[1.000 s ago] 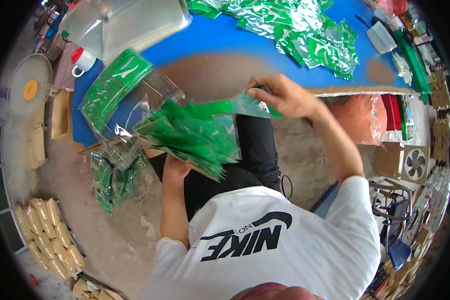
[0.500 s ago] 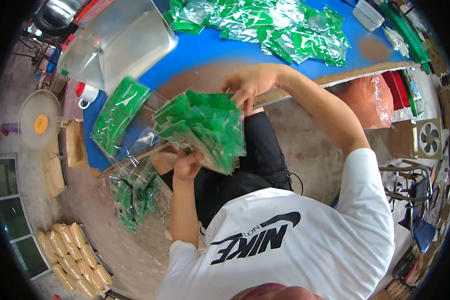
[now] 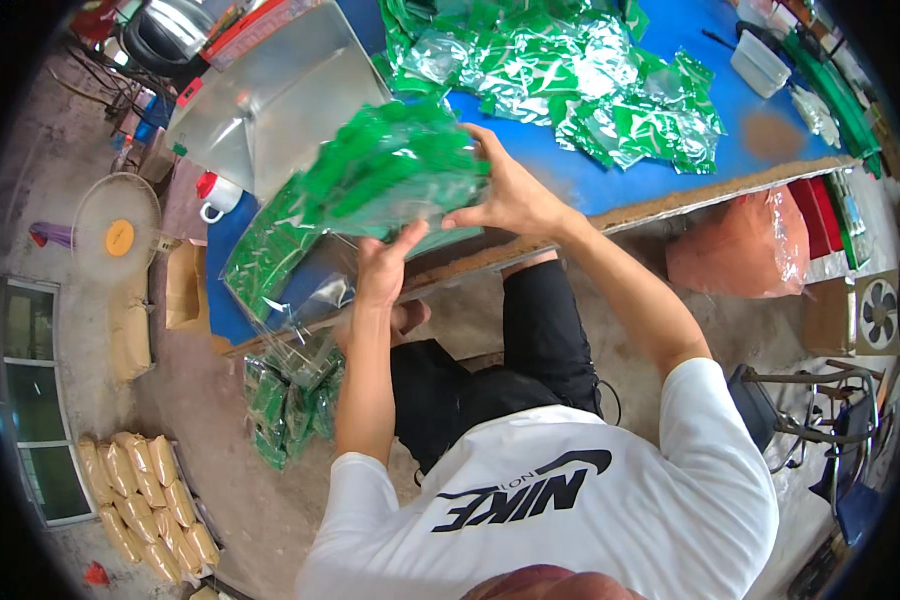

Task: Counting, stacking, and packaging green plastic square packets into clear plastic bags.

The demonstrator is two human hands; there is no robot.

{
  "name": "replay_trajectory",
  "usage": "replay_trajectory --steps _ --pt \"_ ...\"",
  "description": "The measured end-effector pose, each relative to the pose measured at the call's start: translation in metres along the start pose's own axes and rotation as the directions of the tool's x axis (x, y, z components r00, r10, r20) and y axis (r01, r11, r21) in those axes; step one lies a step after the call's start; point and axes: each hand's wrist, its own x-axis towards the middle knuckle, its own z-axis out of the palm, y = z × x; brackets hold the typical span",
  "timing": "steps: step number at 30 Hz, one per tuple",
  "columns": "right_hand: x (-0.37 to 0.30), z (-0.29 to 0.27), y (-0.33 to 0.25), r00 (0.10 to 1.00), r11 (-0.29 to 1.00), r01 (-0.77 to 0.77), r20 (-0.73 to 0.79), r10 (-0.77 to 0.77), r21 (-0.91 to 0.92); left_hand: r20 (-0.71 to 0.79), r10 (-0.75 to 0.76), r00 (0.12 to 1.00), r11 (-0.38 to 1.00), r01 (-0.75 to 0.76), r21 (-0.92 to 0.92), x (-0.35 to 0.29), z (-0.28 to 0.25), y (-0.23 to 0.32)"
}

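Between my two hands is a thick stack of flat green packets with clear film edges (image 3: 390, 165), raised over the blue table's near edge and blurred by motion. My left hand (image 3: 382, 268) grips its near, lower side, thumb up. On the stack's right side my right hand (image 3: 518, 200) is closed, with the thumb below and fingers above; some fingertips are hidden behind the packets. Just left of the stack, a clear plastic bag with green packets in it (image 3: 270, 262) lies at the table's left end. A loose pile of green packets (image 3: 570, 75) covers the far part of the table.
A shiny open tray (image 3: 260, 115) stands far left, near a white mug with a red lid (image 3: 220, 197). Filled green packs in clear plastic (image 3: 288, 405) sit below the table's left end. An orange bag (image 3: 745, 245) is under the right side. A white container (image 3: 760, 65) stands far right.
The stack has moved up and away from my body, over the table edge. My right hand has shifted from its top corner to grip its right side. The view has shifted slightly.
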Motion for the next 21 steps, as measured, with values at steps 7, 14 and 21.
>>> replay_trajectory --steps 7,14,21 --pt "-0.005 0.009 0.047 0.991 0.978 0.081 -0.085 -0.099 -0.19 0.332 -0.049 0.942 0.981 -0.017 0.194 0.026 0.015 0.004" --pt "0.008 0.002 0.055 0.967 0.905 0.212 -0.056 -0.249 -0.368 0.42 0.029 0.907 0.896 -0.21 0.392 0.046 -0.002 -0.011" --pt "0.003 0.01 0.045 0.995 0.968 0.08 -0.039 -0.092 -0.237 0.319 0.074 0.945 0.973 -0.139 0.185 0.04 0.016 -0.01"
